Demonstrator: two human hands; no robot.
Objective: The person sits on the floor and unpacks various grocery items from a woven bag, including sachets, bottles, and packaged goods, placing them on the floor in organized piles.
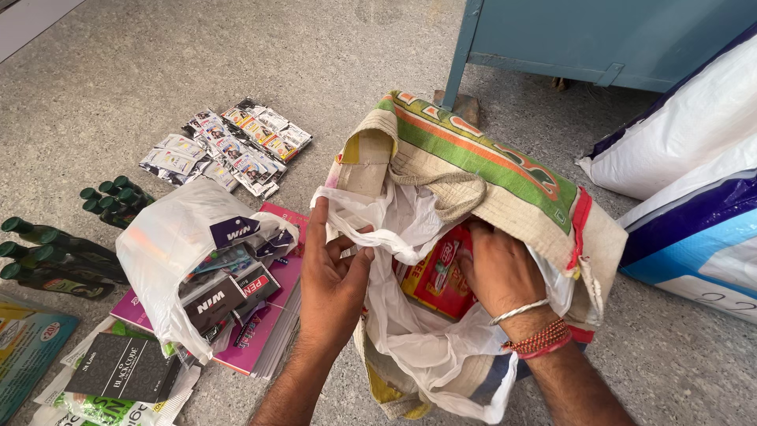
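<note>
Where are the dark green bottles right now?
In the head view, the dark green bottles lie on the floor at far left, beside the white plastic bag, below the sachet strips.

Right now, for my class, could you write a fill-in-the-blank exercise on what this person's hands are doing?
1. The right hand reaches inside the woven ____.
2. The left hand grips the white ____ liner.
3. The packet under the right hand is ____.
4. The green bottles lie on the ____.

Missing words: sack; plastic; red; floor
</note>
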